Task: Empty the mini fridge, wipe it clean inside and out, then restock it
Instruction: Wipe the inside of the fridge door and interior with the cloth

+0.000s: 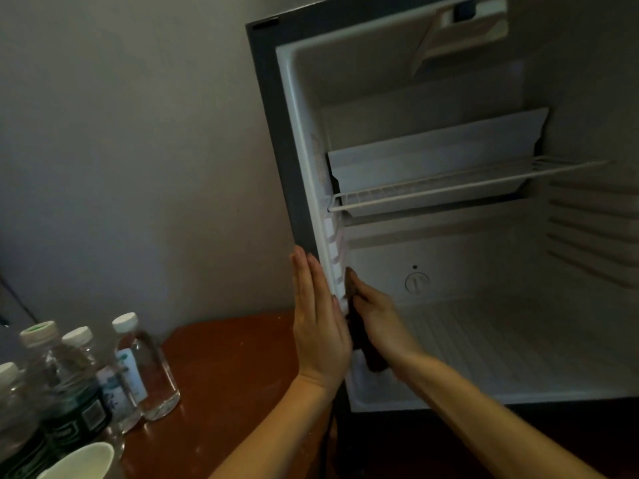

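- The fridge is seen standing open on a wooden table, with nothing left inside but a wire shelf.
- The left hand is laid flat on the fridge's dark outer side, fingers straight and together, so the cabinet appears to be braced.
- A dark cloth is gripped in the right hand and pressed to the inner left wall near the front edge.
- The cloth is judged soft and limp; it is best bunched in the palm so that pressure can be kept on the ribbed wall.
- The fridge is judged light enough to slide when pushed.
- The bottles stand well apart on the table's left; they are judged smooth, and best taken round the body.
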{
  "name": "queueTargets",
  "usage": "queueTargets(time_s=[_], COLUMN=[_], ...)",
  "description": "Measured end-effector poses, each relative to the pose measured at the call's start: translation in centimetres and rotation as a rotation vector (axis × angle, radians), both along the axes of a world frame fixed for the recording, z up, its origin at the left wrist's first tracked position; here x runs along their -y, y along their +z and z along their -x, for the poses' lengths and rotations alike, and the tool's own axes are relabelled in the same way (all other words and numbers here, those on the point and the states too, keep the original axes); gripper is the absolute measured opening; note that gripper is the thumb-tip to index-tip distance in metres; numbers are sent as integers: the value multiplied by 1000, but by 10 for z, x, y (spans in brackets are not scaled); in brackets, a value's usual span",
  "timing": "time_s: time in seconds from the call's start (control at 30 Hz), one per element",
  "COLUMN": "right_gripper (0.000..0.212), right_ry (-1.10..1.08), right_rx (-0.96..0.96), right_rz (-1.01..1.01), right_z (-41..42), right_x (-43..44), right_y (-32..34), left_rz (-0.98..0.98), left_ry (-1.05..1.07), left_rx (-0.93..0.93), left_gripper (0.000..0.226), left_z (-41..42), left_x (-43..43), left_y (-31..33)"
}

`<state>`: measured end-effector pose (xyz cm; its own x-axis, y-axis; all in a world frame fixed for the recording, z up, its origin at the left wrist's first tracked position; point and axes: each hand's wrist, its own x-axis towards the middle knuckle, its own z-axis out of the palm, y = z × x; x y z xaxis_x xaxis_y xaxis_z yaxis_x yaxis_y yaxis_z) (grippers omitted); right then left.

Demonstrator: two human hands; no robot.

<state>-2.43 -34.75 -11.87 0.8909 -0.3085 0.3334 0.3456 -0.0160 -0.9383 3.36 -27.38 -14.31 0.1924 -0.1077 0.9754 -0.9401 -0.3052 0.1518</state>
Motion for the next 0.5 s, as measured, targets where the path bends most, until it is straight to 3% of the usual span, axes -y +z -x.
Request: queueTargets(time_s=[0.17, 0.3, 0.4, 0.5], right_gripper=[41, 32, 46, 48], right_ry=[40, 34, 13, 85], right_rx=[-154, -73, 14, 46], right_rz=[-160, -46, 57, 0], right_z=[-35, -10, 19, 39], right_x=[19, 5, -6, -18], right_y=[25, 12, -6, -14], left_rz=[-13, -8, -12, -24], left_ry=[0, 1, 48, 62], left_rx=[8, 16, 25, 41], left_gripper=[53, 53, 53, 51], left_z=[1, 0, -4, -4], left_x=[-1, -1, -1, -3], left_y=[0, -1, 1, 2])
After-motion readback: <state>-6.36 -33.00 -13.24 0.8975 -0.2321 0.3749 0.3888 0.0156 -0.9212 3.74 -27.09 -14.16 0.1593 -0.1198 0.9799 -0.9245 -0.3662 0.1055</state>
